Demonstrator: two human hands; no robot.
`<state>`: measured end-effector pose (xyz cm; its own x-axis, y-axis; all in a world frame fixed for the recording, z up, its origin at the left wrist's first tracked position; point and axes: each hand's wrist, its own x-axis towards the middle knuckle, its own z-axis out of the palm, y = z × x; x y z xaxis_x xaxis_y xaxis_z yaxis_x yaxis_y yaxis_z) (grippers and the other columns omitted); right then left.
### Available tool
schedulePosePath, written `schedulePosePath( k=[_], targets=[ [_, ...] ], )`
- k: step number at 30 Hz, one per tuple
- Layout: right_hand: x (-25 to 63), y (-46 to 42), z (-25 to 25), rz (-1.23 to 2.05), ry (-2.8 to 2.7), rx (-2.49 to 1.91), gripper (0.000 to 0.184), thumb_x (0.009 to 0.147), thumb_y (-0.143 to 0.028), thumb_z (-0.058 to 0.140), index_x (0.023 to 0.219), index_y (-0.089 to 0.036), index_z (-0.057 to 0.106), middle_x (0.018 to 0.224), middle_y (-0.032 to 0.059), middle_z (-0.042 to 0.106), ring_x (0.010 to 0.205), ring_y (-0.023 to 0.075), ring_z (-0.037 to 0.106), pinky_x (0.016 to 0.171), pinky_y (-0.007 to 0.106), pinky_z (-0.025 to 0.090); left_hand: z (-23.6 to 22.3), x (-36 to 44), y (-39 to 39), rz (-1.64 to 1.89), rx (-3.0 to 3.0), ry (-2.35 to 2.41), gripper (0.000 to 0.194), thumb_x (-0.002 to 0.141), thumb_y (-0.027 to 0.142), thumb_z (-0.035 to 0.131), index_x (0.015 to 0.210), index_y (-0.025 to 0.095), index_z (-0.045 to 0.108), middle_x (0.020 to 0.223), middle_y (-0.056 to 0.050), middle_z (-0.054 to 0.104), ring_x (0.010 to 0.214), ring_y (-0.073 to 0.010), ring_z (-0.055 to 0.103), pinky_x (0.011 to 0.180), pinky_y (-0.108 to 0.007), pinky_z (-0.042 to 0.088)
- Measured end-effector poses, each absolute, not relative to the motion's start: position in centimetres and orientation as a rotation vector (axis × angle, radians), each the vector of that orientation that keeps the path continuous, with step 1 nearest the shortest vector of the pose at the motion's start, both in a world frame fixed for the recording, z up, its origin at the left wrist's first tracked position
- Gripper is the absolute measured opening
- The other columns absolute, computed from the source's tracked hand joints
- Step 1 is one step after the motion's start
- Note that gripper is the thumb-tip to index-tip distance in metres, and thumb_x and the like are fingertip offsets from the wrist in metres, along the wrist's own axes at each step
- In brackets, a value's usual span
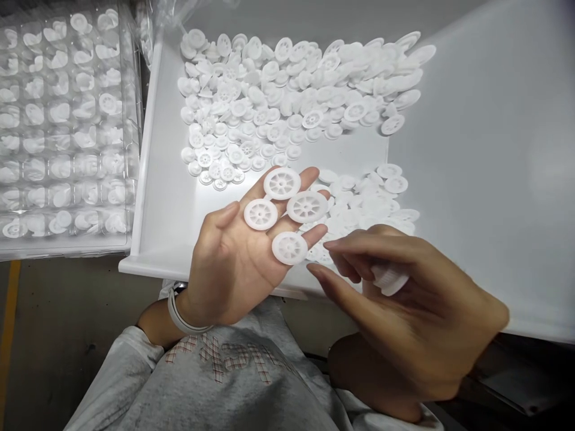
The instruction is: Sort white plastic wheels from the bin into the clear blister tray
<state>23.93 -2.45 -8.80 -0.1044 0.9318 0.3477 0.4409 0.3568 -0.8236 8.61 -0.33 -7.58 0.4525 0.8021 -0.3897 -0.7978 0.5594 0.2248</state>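
1. The left hand (233, 263) lies palm up, fingers spread, four white spoked wheels (307, 207) resting on it.
2. The right hand (426, 305) curls around a white piece (390, 279), thumb and forefinger parted near those wheels.
3. Similar parts (296, 90) lie heaped in the white bin (168, 179).

Only writing I can spot is the checked lettering (240, 361) with reddish lines across the front of the grey shirt (211, 398). It's bunched up in the folds and seen from a steep angle, so honestly can't make out the word.
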Motion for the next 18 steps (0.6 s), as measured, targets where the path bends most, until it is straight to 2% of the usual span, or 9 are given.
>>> schedulePosePath(
  k=[8, 13, 18],
  targets=[
    [23.84, -2.67, -9.02, 0.691, -1.698, -1.260, 0.037, 0.073, -0.005, 0.073, 0.103, -0.025, 0.062, 0.069, -0.0043, 0.050, 0.058, 0.0103, 0.044, 0.054, 0.028, 0.038, -7.60, 8.58, -0.49, 1.006, 0.052, 0.476, 0.059, 0.096, 0.038, 0.023, 0.152, 0.019, 0.022, 0.150, -0.001, 0.039, 0.140, -0.0170, 0.038, 0.113, -0.031, 0.038],
    [23.87, -2.51, -9.23, 0.673, -1.710, -1.229, 0.034, 0.073, -0.002, 0.071, 0.099, -0.024, 0.063, 0.066, -0.0046, 0.048, 0.058, 0.0099, 0.044, 0.055, 0.027, 0.038, -7.54, 8.67, -0.63, 1.019, 0.038, 0.479, 0.060, 0.095, 0.039, 0.026, 0.151, 0.019, 0.022, 0.151, -0.002, 0.039, 0.141, -0.0178, 0.038, 0.113, -0.032, 0.039],
    [23.76, -2.36, -9.58, 0.641, -1.687, -1.233, 0.033, 0.071, 0.002, 0.069, 0.093, -0.022, 0.064, 0.064, -0.0048, 0.049, 0.056, 0.0089, 0.044, 0.052, 0.026, 0.036, -7.40, 8.71, -0.65, 1.008, 0.016, 0.477, 0.059, 0.094, 0.041, 0.027, 0.150, 0.022, 0.028, 0.151, 0.000, 0.040, 0.142, -0.0185, 0.036, 0.120, -0.035, 0.029]
  ],
)
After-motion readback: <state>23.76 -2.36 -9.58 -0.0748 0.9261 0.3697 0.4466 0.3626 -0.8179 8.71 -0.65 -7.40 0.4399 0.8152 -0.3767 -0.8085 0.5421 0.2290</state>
